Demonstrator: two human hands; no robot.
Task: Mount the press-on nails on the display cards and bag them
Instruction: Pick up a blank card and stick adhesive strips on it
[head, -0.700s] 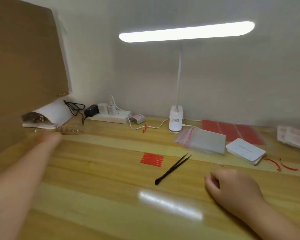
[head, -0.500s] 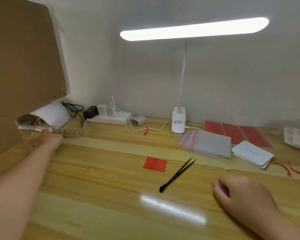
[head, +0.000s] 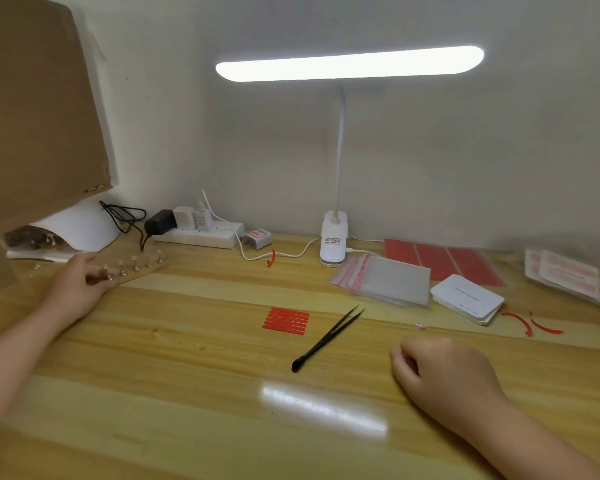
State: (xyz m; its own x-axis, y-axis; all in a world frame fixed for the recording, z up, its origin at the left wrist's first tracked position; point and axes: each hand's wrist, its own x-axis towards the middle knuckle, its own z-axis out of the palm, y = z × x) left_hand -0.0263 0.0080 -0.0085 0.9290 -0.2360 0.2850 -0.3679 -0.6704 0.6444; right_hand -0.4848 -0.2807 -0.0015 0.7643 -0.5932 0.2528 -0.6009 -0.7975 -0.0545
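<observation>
**Press-on nails [head: 136, 265] at risk of toppling on the way in**

Beginning with the table [head: 187, 427]: glossy and lacquered, offering little friction, so letting anything dragged across it skid or snag on a plank seam.

Moving to the left hand [head: 78, 285]: reaching far out to the left rear corner, fingers curling onto the near end of the wooden strip [head: 153, 270] and apparently pinching it there. Gripping only one end, and at full stretch, meaning the far end is probably swinging freely. Risking a swipe into the black cable [head: 125, 216] just behind, or a tilt steep enough to shake things loose.

Looking at the right hand [head: 444, 372]: resting on the table near the front right, fingers loosely curled and holding nothing. Sitting well apart from the strip, so giving no support to its free end.

Turning to the bags [head: 388, 282] and display cards [head: 468, 297]: lying at the right rear, well away from the strip. Requiring a long carry across the table.

Noting the tweezers [head: 326, 337] and red strips [head: 286, 320]: lying mid-table, possibly right in the path of a dragged strip, so liable to be knocked aside.

Ending with the nails themselves: perching in a row on small stands along the strip, at the far left of the table. Appearing top-heavy and only lightly attached; a jolt or tilt probably popping one off and sending it rolling out of reach.
</observation>
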